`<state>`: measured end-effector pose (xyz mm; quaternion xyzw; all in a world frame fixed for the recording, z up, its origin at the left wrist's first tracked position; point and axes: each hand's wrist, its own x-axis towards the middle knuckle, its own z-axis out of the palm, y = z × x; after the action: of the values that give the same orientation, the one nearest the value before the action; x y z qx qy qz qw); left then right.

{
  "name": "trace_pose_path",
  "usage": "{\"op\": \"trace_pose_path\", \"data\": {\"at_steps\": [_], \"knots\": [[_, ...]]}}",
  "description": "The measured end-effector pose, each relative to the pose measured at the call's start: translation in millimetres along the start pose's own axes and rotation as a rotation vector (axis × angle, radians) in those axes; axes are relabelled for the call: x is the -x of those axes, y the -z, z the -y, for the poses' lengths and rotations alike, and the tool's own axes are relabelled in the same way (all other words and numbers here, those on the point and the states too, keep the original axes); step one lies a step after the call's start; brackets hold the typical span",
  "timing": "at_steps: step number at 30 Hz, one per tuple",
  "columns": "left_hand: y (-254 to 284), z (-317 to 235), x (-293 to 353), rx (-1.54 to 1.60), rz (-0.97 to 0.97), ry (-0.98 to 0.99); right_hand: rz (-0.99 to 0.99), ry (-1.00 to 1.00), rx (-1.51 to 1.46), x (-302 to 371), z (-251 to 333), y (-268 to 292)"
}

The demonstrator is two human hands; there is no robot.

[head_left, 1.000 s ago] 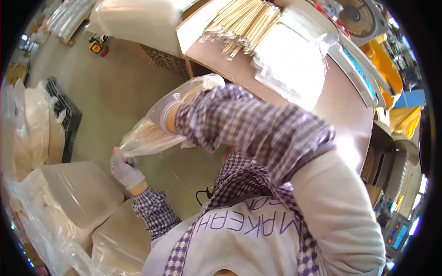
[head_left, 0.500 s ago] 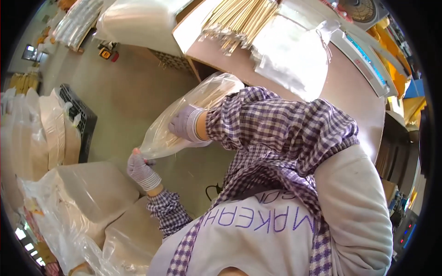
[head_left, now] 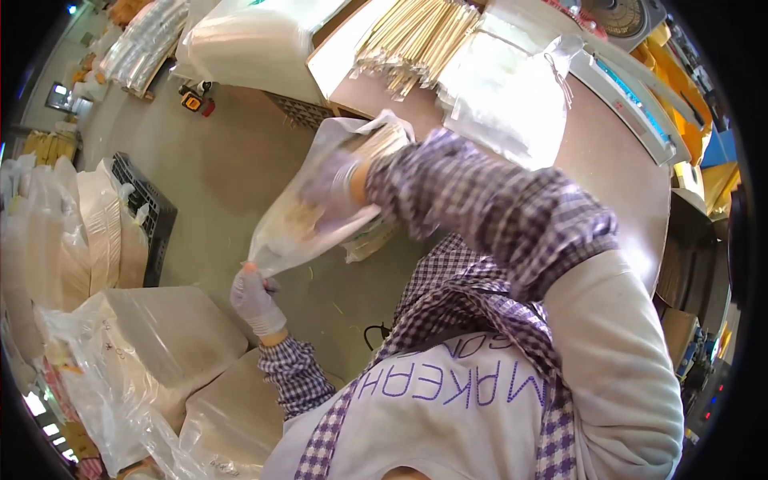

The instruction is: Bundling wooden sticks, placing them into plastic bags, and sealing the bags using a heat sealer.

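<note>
My left hand (head_left: 257, 302), in a pale glove with bare fingertips, pinches the lower corner of a clear plastic bag (head_left: 276, 240). The bag stretches up and to the right above the floor. My right hand (head_left: 329, 190), gloved and smeared by motion, is closed round a bundle of thin wooden sticks (head_left: 382, 142) at the bag. Stick ends show on both sides of that hand. Whether the hand is wholly inside the bag is hard to make out.
On the table (head_left: 596, 160) at the right lie a pile of sticks (head_left: 420, 40), flat clear bags (head_left: 504, 96) and a long sealer-like device (head_left: 632, 100). Plastic-wrapped cartons (head_left: 172, 332) stand at left by a black crate (head_left: 148, 204). An orange-and-black device (head_left: 192, 100) sits on the floor.
My left hand has shifted slightly right and down with the bag's corner. My right hand and sleeve have moved, blurred, and the bag's upper end has lifted and spread wider.
</note>
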<state>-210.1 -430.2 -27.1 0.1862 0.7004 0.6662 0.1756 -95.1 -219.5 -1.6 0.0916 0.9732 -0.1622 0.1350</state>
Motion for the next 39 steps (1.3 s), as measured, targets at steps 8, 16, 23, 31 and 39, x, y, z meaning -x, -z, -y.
{"op": "trace_pose_path", "data": {"at_steps": [8, 16, 23, 31, 39], "knots": [[10, 3, 17, 0.111, -0.104, 0.045, 0.069, 0.189, -0.093, -39, 52, -21], [8, 9, 15, 0.137, -0.069, 0.059, -0.028, 0.107, -0.043, -30, 21, -10], [17, 11, 14, 0.089, -0.047, 0.072, 0.075, 0.164, 0.006, -56, 70, -15], [5, 8, -36, 0.19, -0.104, 0.025, -0.159, -0.015, 0.017, -56, 36, -1], [14, 43, -104, -0.516, 0.211, -0.424, -0.895, -0.264, -0.428, 192, -69, 12]]}}
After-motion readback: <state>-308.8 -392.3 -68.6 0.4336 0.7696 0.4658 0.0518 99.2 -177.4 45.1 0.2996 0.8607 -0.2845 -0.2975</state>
